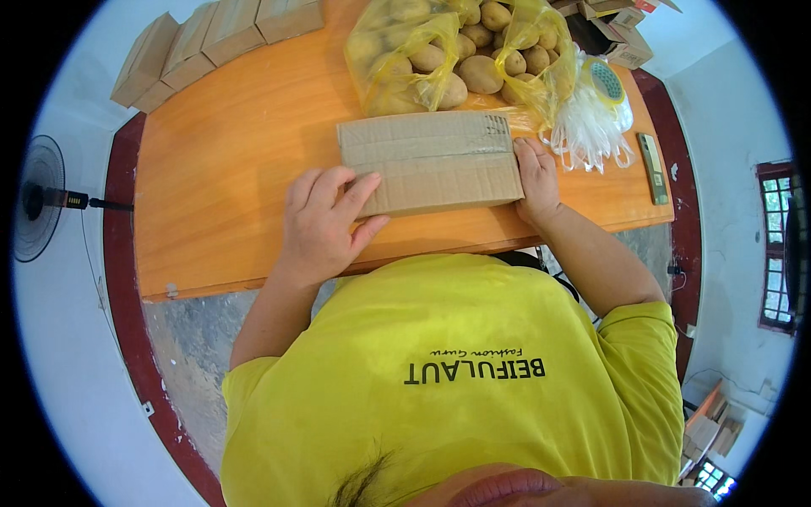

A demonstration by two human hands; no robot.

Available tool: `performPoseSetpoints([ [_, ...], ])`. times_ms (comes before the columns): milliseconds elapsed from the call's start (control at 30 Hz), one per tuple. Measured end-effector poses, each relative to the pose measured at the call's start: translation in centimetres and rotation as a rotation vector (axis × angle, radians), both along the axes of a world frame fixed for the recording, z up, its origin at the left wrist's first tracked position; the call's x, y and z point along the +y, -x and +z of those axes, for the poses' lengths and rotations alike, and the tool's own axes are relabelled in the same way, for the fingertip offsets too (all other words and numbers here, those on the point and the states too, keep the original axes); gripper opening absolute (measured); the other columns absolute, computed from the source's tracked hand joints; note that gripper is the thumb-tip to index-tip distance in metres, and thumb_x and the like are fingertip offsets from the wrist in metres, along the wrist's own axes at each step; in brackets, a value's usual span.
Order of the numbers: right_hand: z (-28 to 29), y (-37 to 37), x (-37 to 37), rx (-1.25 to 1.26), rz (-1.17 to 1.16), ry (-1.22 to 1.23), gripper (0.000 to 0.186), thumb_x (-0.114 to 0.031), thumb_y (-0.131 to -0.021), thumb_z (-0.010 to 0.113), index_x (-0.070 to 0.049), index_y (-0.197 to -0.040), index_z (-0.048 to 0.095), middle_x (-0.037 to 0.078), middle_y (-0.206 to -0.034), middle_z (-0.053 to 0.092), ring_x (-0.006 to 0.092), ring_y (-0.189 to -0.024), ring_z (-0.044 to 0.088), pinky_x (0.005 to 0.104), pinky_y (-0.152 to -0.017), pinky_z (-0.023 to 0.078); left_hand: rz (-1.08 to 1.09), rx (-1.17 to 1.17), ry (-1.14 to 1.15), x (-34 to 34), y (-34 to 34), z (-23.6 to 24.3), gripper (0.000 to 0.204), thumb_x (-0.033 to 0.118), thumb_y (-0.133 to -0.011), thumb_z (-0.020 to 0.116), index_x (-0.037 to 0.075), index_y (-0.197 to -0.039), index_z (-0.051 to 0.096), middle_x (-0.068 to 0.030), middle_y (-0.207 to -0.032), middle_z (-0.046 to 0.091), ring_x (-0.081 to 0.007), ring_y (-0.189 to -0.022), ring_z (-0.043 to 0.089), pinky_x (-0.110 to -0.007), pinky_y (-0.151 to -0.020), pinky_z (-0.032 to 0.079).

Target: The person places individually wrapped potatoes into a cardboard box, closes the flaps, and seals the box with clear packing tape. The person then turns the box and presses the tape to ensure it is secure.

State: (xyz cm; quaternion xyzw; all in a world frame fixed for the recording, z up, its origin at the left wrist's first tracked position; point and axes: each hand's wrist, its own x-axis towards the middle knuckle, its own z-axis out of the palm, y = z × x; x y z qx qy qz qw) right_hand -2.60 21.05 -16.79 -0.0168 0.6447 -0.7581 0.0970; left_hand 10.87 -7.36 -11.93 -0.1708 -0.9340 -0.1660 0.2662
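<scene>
A closed brown cardboard box [435, 160] lies on the orange table in front of me, with clear tape along its top seam. At its left end is my left hand [325, 220], fingers bent but apart. The index fingertip rests on the box's near left corner, and the thumb points toward its front lower edge. My right hand [538, 177] is closed against the right end, thumb along that side and fingers curled, some of them hidden. Beyond the box, yellow plastic bags [376, 76] hold several potatoes [481, 74].
Several cardboard boxes [203, 38] stand in a row at the table's far left. To the right are white plastic bags [591, 127], a tape roll [603, 80], a small greenish device [651, 169] and open cartons [612, 38]. A fan [38, 198] stands left of the table [203, 211].
</scene>
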Motion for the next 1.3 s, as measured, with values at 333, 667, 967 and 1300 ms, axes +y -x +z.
performPoseSetpoints([
  [333,-0.2,0.0,0.1,0.001,0.020,0.024,0.021,-0.016,-0.101,0.049,-0.004,-0.090,0.062,-0.001,-0.082,0.059,0.0080,-0.074,0.052,0.0232,-0.067,0.044,0.006,0.021,-0.053,-0.5,-0.2,-0.8,0.050,0.023,-0.064,0.083,0.008,-0.108,0.066,-0.0092,-0.111,0.060,-0.0304,-0.101,0.054,-0.040,-0.090,0.042],
  [667,0.1,0.0,0.0,0.002,0.013,0.003,0.021,-0.016,-0.100,0.049,-0.005,-0.088,0.061,-0.001,-0.081,0.059,0.0080,-0.075,0.052,0.0233,-0.068,0.044,0.041,0.053,-0.068,-0.4,-0.5,-1.1,0.048,0.022,-0.063,0.084,0.008,-0.105,0.065,-0.0085,-0.110,0.061,-0.0299,-0.101,0.055,-0.040,-0.090,0.042],
  [967,0.3,-0.2,0.0,0.023,0.024,0.008,0.021,-0.016,-0.101,0.048,-0.005,-0.089,0.061,-0.001,-0.083,0.060,0.0082,-0.075,0.053,0.0234,-0.068,0.044,0.030,0.044,-0.118,-0.6,-0.4,-1.4,0.046,0.021,-0.063,0.085,0.008,-0.102,0.064,-0.0093,-0.113,0.060,-0.0310,-0.102,0.054,-0.041,-0.090,0.042],
  [1300,0.4,-0.2,0.0,0.032,0.022,-0.026,0.021,-0.016,-0.101,0.048,-0.003,-0.090,0.062,0.000,-0.083,0.061,0.0086,-0.075,0.053,0.0237,-0.069,0.045,0.007,0.034,-0.103,-0.9,-0.4,-1.5,0.045,0.025,-0.067,0.083,0.008,-0.104,0.064,-0.0137,-0.122,0.058,-0.0354,-0.108,0.052,-0.044,-0.093,0.042],
])
